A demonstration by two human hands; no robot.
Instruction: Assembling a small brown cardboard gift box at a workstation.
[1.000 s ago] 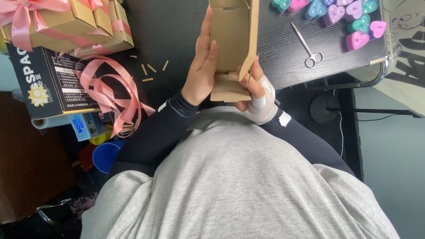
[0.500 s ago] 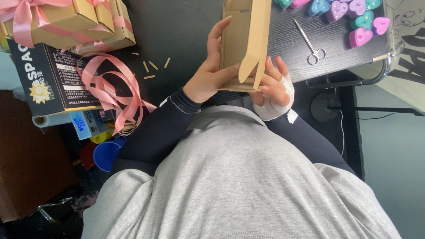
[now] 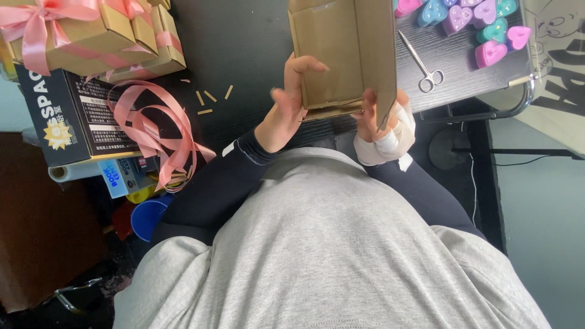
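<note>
A brown cardboard box [image 3: 341, 49] is held up over the black table [image 3: 244, 42], its open inside turned toward me. My left hand [image 3: 286, 103] presses on the box's left wall, fingers spread along the edge. My right hand [image 3: 381, 119], wrapped in a white bandage at the wrist, grips the lower right corner and a folded flap. Both forearms wear dark sleeves.
Small scissors [image 3: 421, 64] lie right of the box, with several heart-shaped coloured candles [image 3: 481, 24] beyond. Gold gift boxes with pink bows [image 3: 91, 36] sit at upper left, above a black printed box [image 3: 73, 116] and loose pink ribbon [image 3: 158, 131]. Paper scraps [image 3: 210, 97] dot the table.
The box has been turned from edge-on to showing its open inside. Both hands shifted with it, the left now on its left wall, the right at the lower right corner.
</note>
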